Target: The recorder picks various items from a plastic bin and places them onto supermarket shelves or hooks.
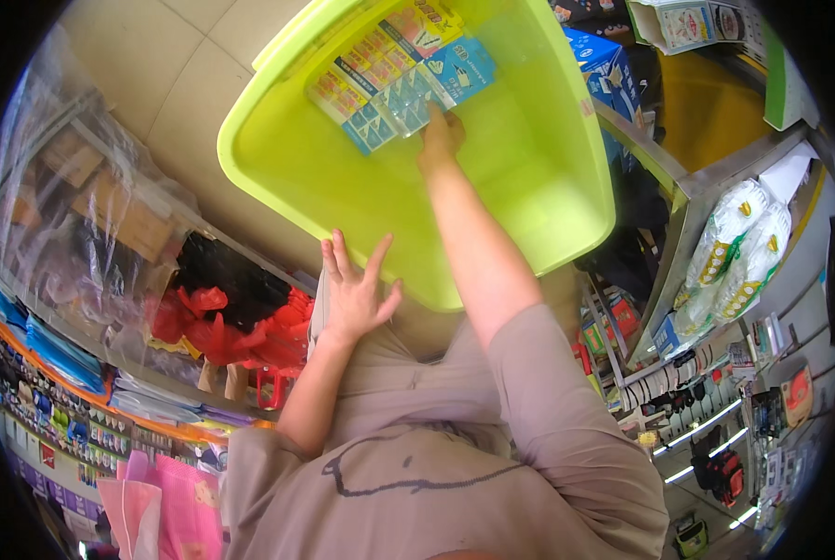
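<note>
In front of me is a large lime-green plastic tub (529, 189). Carded packs lie side by side on its far floor: a yellow-and-red one (375, 59) and a blue one (463, 70) with clear plastic blisters. My right hand (442, 133) reaches down into the tub, its fingers at the near edge of the blue pack's clear blister, seemingly pinching it; part of the grip is hidden. My left hand (358, 287) is raised by the tub's near rim with its fingers spread, holding nothing. Whether it touches the rim cannot be told.
At left, a shelf under clear plastic sheeting (102, 182) holds cardboard boxes, with red plastic bags (228, 329) nearer me. A metal-edged rack (683, 189) stands close on the right, carrying white-and-green plastic packages (732, 245). A blue box (603, 66) sits beside the tub.
</note>
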`<act>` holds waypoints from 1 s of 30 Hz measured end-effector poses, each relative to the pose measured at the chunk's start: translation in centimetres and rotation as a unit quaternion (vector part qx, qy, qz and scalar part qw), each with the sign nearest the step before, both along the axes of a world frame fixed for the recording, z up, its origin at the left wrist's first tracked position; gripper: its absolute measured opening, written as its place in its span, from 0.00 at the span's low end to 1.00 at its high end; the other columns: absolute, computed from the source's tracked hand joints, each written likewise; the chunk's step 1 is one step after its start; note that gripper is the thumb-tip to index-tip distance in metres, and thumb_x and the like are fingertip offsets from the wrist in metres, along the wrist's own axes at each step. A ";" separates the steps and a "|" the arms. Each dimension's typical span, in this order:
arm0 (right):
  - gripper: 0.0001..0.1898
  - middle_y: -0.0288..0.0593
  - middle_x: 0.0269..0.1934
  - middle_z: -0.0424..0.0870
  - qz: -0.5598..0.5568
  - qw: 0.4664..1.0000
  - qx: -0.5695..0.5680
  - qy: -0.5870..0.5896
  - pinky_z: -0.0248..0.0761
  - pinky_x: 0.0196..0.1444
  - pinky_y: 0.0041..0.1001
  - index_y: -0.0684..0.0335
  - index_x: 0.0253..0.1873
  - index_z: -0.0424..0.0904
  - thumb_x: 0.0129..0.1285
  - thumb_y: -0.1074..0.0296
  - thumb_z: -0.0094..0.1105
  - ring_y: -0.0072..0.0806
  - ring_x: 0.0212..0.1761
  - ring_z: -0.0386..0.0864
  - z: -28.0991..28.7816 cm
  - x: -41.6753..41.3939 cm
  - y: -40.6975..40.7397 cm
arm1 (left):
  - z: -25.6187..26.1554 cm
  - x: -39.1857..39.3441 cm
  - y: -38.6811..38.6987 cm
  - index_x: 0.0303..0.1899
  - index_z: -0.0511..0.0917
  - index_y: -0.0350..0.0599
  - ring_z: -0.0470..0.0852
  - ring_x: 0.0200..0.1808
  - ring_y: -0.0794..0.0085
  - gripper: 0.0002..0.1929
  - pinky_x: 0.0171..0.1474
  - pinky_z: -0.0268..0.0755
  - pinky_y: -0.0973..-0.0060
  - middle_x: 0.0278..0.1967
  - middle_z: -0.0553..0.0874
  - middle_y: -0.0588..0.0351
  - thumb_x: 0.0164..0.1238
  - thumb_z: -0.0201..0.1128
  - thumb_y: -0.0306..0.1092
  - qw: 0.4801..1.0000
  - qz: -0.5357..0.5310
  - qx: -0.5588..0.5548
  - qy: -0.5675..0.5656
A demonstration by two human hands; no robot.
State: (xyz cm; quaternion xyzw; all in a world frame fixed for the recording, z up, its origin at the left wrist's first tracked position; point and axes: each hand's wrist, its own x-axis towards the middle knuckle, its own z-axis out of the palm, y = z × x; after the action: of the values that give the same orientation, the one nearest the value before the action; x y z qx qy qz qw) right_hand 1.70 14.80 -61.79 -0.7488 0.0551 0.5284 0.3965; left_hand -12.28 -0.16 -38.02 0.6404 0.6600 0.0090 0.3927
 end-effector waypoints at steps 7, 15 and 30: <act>0.17 0.49 0.48 0.84 0.107 0.989 0.030 -0.101 0.79 0.47 0.32 0.73 0.55 0.78 0.66 0.70 0.69 0.35 0.47 0.84 -0.2 6.6 -3.6 | 1.7 0.8 1.4 0.73 0.69 0.57 0.34 0.78 0.23 0.35 0.78 0.43 0.42 0.75 0.39 0.17 0.64 0.66 0.47 1.000 -0.001 0.003 -0.024; 0.15 0.46 0.46 0.88 0.279 0.951 0.002 -0.131 0.81 0.41 0.32 0.66 0.53 0.83 0.63 0.71 0.70 0.32 0.41 0.86 16.3 13.4 -8.0 | 7.2 -0.7 2.4 0.71 0.66 0.40 0.51 0.77 0.29 0.33 0.76 0.53 0.47 0.76 0.52 0.25 0.66 0.66 0.34 0.990 0.047 0.077 -0.107; 0.14 0.41 0.49 0.84 0.370 0.869 0.315 -0.097 0.79 0.55 0.29 0.68 0.58 0.78 0.70 0.71 0.65 0.25 0.52 0.82 59.8 13.0 -13.2 | 30.6 3.3 8.8 0.69 0.68 0.35 0.81 0.57 0.72 0.22 0.61 0.73 0.71 0.58 0.83 0.50 0.81 0.56 0.33 0.771 0.124 -0.168 -0.601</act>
State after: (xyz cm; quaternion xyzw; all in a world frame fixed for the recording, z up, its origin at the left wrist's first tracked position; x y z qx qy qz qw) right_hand 14.71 1.61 -1.97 -0.5969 -0.4340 0.5507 0.3900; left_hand -8.97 8.66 -7.45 0.3405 0.3537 0.3298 0.8063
